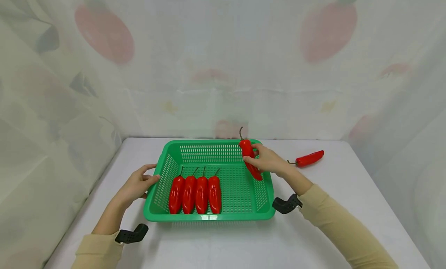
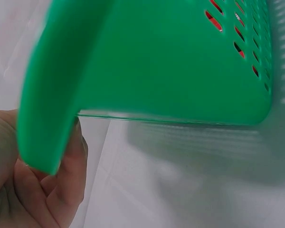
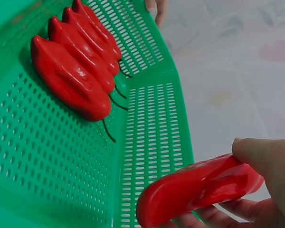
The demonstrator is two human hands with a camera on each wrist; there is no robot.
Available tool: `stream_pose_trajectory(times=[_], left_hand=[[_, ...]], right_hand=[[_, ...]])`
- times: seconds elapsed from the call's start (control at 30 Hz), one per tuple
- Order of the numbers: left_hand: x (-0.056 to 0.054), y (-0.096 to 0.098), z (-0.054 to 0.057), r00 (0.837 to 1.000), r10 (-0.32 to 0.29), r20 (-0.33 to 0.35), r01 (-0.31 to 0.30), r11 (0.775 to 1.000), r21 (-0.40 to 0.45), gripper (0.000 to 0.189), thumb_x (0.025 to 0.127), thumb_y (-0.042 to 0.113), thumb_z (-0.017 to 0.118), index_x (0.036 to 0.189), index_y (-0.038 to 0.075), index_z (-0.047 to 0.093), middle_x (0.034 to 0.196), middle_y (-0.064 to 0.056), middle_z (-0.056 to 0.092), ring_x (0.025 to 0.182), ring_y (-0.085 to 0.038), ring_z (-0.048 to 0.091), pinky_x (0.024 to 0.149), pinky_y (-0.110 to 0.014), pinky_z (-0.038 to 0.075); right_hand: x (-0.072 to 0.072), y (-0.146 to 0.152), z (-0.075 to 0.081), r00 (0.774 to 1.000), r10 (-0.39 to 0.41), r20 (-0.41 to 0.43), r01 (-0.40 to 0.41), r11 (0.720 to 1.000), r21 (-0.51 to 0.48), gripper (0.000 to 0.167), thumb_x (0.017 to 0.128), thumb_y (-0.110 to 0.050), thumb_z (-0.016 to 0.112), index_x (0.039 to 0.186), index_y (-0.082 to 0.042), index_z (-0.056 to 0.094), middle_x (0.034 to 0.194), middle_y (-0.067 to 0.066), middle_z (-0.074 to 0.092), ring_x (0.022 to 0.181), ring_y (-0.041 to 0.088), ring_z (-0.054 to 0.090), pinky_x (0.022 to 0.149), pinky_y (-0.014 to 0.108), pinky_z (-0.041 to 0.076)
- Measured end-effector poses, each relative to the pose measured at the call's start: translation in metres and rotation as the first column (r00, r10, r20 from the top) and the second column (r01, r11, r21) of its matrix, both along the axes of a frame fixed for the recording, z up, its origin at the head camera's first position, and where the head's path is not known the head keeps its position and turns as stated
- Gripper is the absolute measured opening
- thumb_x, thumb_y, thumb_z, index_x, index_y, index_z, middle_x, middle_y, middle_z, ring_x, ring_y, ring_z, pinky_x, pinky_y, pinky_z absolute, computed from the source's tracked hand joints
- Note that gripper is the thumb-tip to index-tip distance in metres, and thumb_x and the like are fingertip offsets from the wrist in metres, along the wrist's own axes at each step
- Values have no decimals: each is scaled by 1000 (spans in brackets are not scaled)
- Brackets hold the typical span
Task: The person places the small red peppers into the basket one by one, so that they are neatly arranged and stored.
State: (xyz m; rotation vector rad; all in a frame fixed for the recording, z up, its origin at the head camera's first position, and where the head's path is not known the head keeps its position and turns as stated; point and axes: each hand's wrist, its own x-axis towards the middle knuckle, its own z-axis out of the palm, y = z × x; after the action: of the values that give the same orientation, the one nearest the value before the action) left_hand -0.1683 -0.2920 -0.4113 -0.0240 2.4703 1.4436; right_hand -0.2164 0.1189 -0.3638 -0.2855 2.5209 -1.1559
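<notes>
A red chili pepper [image 1: 248,153] with a dark stem is held between the thumb and fingers of my right hand [image 1: 265,159], over the right end of a green plastic basket [image 1: 209,217]. The right wrist view shows the same pepper [image 3: 194,190] gripped along its side, above the basket's wall. My left hand [image 1: 136,185] grips the basket's left rim, thumb on top and fingers underneath; in the left wrist view the fingers [image 2: 69,185] curl below the rim [image 2: 42,142]. Several red chili peppers [image 1: 202,195] lie side by side in the basket's left half, stems toward the back.
Another red chili pepper [image 1: 309,159] lies on the white table [image 1: 313,199] to the right of the basket, its stem pointing left. A pale curtain [image 1: 223,67] with faded fruit prints hangs behind the table and along both sides.
</notes>
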Motion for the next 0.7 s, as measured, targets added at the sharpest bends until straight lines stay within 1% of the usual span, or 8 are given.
stream_pose_trajectory(times=[0.13, 0.3, 0.47, 0.6, 0.7], left_hand=[[0, 0, 0, 1000, -3, -1, 3, 1000, -2, 62, 94, 26, 53, 144, 7, 22, 96, -21, 61, 71, -24, 66, 59, -40, 56], [-1, 0, 0, 1000, -2, -2, 2, 1000, -10, 62, 94, 26, 53, 144, 7, 22, 96, -21, 61, 72, -24, 66, 59, -40, 56], [-1, 1, 1, 1000, -1, -1, 1, 1000, -20, 62, 94, 26, 53, 144, 8, 21, 97, -22, 61, 73, -23, 66, 60, -39, 56], [-1, 1, 1, 1000, -2, -2, 1, 1000, -23, 62, 94, 26, 53, 144, 7, 21, 98, -22, 61, 73, -23, 66, 60, -39, 56], [-1, 1, 0, 1000, 0, -1, 0, 1000, -26, 62, 94, 26, 53, 144, 7, 21, 99, -22, 61, 73, -23, 66, 60, -39, 56]], right_hand=[[0, -7, -2, 999, 13, 37, -13, 1000, 5, 63, 90, -35, 57, 136, -1, 30, 110, 16, 55, 84, 22, 60, 62, 34, 56], [-1, -17, -6, 997, 14, 70, -15, 1000, 15, 61, 90, -33, 57, 136, -1, 32, 107, 15, 58, 86, 21, 60, 62, 37, 56], [-2, -28, -10, 994, 14, 113, -15, 1000, 4, 57, 89, -31, 58, 133, -1, 35, 108, 15, 58, 89, 22, 60, 65, 44, 56], [-5, -36, -15, 989, 11, 149, -11, 1000, -7, 55, 89, -30, 60, 130, -1, 38, 106, 14, 59, 87, 22, 61, 67, 46, 56], [-7, -40, -17, 985, 11, 170, -10, 1000, -7, 54, 88, -30, 61, 129, -1, 40, 101, 12, 59, 84, 21, 61, 66, 45, 56]])
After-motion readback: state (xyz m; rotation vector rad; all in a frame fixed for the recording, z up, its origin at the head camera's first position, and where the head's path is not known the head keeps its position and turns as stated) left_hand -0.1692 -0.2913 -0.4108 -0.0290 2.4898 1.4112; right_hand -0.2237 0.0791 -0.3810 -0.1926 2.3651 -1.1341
